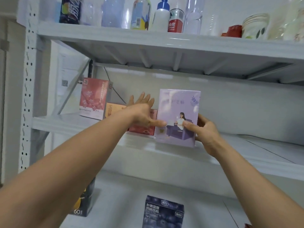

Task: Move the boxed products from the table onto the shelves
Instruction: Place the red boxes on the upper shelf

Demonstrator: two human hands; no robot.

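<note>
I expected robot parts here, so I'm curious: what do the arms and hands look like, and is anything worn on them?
These are a person's arms, not a machine's. The left hand and right hand are bare: no gloves, no ring on the fingers that show. The left forearm and right forearm are uncovered to the picture's edge: no sleeve, watch, bracelet or cable in view.

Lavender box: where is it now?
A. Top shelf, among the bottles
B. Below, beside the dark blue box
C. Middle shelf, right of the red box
C: the lavender box, held by the right hand, is at the middle shelf's front, just right of the red box.
</note>
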